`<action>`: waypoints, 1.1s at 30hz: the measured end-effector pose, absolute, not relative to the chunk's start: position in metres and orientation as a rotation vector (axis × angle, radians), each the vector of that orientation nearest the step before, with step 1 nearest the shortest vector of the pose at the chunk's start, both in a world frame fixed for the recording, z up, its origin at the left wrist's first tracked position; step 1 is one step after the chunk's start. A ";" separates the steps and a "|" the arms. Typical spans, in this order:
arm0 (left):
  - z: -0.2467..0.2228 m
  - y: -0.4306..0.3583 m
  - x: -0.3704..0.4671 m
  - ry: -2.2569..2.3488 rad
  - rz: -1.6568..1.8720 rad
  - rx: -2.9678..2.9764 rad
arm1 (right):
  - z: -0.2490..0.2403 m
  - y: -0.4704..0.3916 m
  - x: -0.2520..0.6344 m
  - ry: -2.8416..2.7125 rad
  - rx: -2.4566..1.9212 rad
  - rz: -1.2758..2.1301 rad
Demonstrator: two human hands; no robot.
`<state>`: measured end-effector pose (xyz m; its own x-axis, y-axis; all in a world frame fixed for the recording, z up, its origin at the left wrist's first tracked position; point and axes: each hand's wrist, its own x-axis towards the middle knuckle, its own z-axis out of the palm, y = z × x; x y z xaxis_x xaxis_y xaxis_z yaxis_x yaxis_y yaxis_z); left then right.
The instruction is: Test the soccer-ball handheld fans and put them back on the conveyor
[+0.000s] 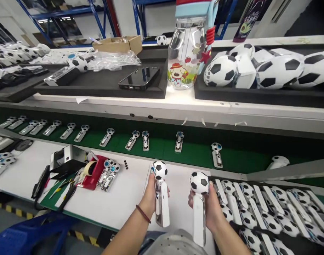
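Note:
My left hand (150,194) is closed around a white soccer-ball-headed gadget (162,203), held upright with its ball at the top. Metal parts show along the left side of its handle. A similar white soccer-ball-headed gadget (199,212) is in my right hand (211,205), its ball up and its smooth white handle facing me. The two gadgets are apart, above the white worktop (135,205). Right beside my right hand lies a black tray (236,228) packed with more such gadgets. My fingers are partly hidden behind both handles.
Several opened gadgets lie along a green conveyor belt (162,145) behind the worktop. To the left are a red tape dispenser (99,173), a black box (68,157) and two gadgets (108,175). A shelf above holds a phone (139,78) and a clear bottle (187,53).

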<state>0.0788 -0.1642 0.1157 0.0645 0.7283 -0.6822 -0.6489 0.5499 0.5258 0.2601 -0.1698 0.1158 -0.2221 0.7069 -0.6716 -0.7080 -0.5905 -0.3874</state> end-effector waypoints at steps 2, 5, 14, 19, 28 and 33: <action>0.115 -0.175 0.080 1.055 1.057 0.039 | 0.115 -0.181 0.261 0.068 -1.069 1.924; 0.110 -0.190 0.079 1.010 1.065 -0.035 | 0.111 -0.195 0.266 0.170 -0.980 2.109; 0.109 -0.228 0.072 1.033 0.952 0.086 | 0.100 -0.230 0.265 0.071 -1.115 2.008; 0.130 -0.234 0.076 0.922 0.916 0.189 | 0.126 -0.233 0.276 -0.217 -1.058 2.020; 0.163 -0.241 0.082 0.789 0.963 0.343 | 0.154 -0.235 0.276 -0.388 -0.919 2.037; 0.172 -0.242 0.083 0.729 0.930 0.395 | 0.167 -0.235 0.278 -0.471 -0.832 2.069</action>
<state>0.0826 -0.2418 0.1724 0.3879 0.8336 -0.3933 -0.5814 0.5524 0.5974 0.2776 -0.2351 0.1667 -0.4305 0.8139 -0.3902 -0.5649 -0.5801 -0.5868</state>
